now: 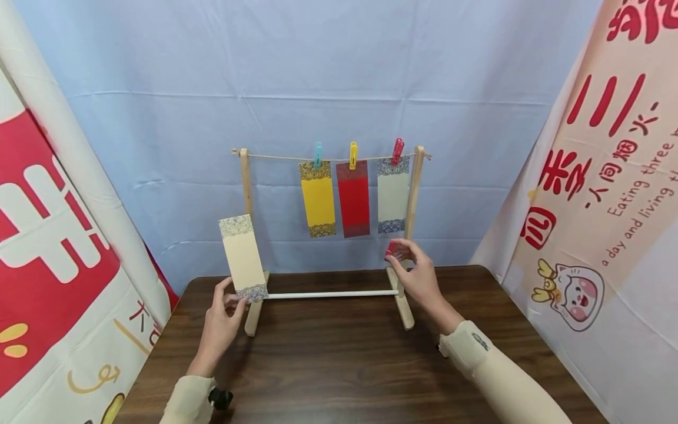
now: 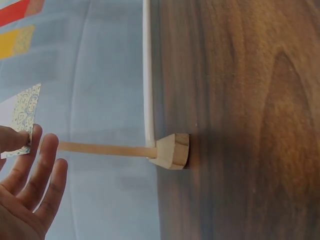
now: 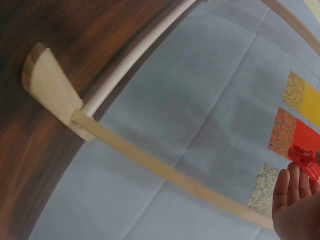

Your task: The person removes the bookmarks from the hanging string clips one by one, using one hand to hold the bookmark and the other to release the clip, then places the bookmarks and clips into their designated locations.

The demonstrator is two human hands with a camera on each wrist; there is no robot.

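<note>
My left hand (image 1: 221, 321) pinches the bottom edge of a cream paper card (image 1: 243, 253) with patterned lace-like ends, holding it upright before the rack's left post. In the left wrist view, thumb and fingers meet on the card's patterned end (image 2: 24, 112). My right hand (image 1: 417, 274) pinches a red clothespin (image 1: 390, 248) below the hanging pale card (image 1: 393, 194). On the string (image 1: 275, 157) hang that pale card under a red clothespin (image 1: 398, 151), a red card (image 1: 354, 200) under a yellow clothespin (image 1: 353, 155), and a yellow card (image 1: 318, 200) under a blue clothespin (image 1: 318, 155).
A wooden rack with a left post (image 1: 246, 182), a right post (image 1: 416, 188) and a white lower bar (image 1: 331, 294) stands on the dark wooden table (image 1: 328, 359). Behind it hangs a light blue cloth (image 1: 318, 70). Printed banners flank the table, including one at right (image 1: 598, 176).
</note>
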